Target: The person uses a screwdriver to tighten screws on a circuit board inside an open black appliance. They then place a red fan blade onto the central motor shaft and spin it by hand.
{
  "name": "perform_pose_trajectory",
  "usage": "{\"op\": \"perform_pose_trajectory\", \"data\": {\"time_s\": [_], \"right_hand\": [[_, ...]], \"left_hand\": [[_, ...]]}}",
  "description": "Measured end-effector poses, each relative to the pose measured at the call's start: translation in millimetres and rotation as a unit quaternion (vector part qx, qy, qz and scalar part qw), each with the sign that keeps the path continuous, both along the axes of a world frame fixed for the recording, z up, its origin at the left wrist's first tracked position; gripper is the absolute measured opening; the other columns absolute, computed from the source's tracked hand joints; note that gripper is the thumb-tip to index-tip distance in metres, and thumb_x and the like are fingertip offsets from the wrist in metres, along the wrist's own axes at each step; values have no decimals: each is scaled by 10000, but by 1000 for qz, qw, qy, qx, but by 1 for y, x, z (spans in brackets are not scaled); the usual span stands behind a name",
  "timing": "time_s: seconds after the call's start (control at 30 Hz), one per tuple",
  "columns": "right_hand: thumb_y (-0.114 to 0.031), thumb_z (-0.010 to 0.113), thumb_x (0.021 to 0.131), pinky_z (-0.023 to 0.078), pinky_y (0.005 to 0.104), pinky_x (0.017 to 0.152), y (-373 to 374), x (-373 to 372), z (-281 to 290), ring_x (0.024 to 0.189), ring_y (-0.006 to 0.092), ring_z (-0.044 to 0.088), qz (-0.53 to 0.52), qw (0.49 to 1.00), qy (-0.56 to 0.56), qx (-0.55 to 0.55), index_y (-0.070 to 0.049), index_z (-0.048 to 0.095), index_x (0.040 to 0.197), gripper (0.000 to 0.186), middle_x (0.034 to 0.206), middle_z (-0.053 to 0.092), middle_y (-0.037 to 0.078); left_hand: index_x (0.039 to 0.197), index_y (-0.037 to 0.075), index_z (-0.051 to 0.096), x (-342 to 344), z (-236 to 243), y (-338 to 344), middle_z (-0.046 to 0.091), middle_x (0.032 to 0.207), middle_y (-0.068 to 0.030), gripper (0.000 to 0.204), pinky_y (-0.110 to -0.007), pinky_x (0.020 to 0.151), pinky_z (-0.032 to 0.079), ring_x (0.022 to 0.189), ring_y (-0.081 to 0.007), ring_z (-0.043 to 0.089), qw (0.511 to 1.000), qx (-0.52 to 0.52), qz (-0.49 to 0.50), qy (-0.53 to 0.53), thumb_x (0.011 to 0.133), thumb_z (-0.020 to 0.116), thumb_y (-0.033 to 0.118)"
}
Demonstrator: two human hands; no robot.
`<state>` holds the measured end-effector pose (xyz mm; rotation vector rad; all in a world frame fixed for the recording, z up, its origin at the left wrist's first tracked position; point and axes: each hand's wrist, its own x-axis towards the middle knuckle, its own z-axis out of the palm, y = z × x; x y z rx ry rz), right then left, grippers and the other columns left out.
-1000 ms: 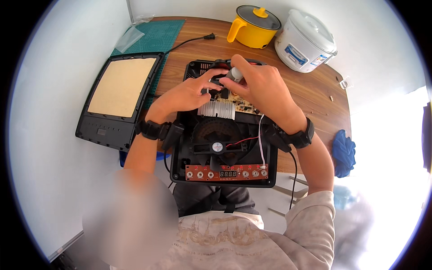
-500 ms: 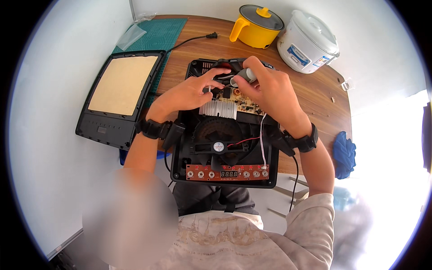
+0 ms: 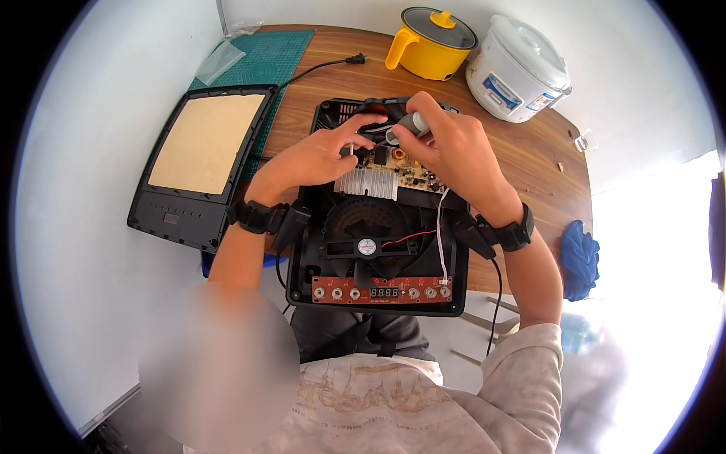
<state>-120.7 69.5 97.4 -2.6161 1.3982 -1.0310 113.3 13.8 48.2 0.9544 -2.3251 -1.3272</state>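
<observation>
An opened induction cooker base [image 3: 302, 293] rests at the table's near edge, its insides facing up. My right hand [image 3: 457, 147] is closed around the grey handle of a screwdriver [image 3: 408, 129], tilted with its shaft pointing down-left into the casing. Over the upper left of the circuit board [image 3: 416, 175], my left hand [image 3: 325, 155] is bent with fingers apart, its fingertips close to the screwdriver's shaft. The screwdriver's tip is too small and covered to make out. Below the hands are a silver heat sink [image 3: 367, 184], a black fan [image 3: 367, 247] and a reddish-brown control board [image 3: 382, 292].
The cooker's black top panel [image 3: 181, 216] leans at the left, overlapping a green cutting mat [image 3: 265, 57]. A power plug [image 3: 355, 59] lies behind. A yellow pot [image 3: 435, 49] and white rice cooker [image 3: 518, 72] stand at the back. Blue cloth [image 3: 580, 261] hangs at the right edge.
My right hand and the screwdriver have shifted very slightly. My left hand and the cooker base stay practically where they were.
</observation>
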Motion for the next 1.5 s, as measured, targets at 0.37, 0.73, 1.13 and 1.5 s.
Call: {"op": "perform_pose_trajectory", "data": {"time_s": [0.37, 0.73, 1.13, 1.5], "right_hand": [[-238, 722, 934, 486, 439, 526, 1, 0, 4, 627, 348, 634, -5, 1000, 6, -7, -56, 475, 981, 310, 655, 585, 108], [-182, 763, 908, 538, 325, 564, 2, -2, 5, 633, 243, 709, -16, 1000, 14, -1, -47, 589, 1048, 261, 736, 693, 113], [-246, 737, 928, 476, 434, 511, -2, -3, 0, 592, 345, 626, 5, 1000, -12, -22, -58, 498, 991, 310, 610, 573, 114], [-229, 735, 906, 498, 475, 581, -6, 4, 12, 676, 409, 641, 0, 998, 19, 61, -46, 465, 1077, 368, 684, 627, 164]], "left_hand": [[1570, 266, 295, 2, -11, -4, 697, 1299, -167, 773, -379, 819, 537, 828, -292, 680, 999, -21, -6, 28, 878, 571, 63], [1571, 260, 286, 1, -8, -2, 690, 1313, -168, 776, -383, 804, 541, 803, -285, 695, 1000, -19, -5, 16, 883, 581, 55], [1571, 249, 279, 0, -6, -1, 686, 1316, -176, 781, -399, 853, 543, 881, -330, 716, 1000, -25, -4, 6, 877, 590, 70], [1569, 252, 281, 1, -11, -5, 682, 1311, -194, 784, -423, 912, 539, 1034, -381, 706, 999, -35, -7, 17, 876, 611, 90]]}}
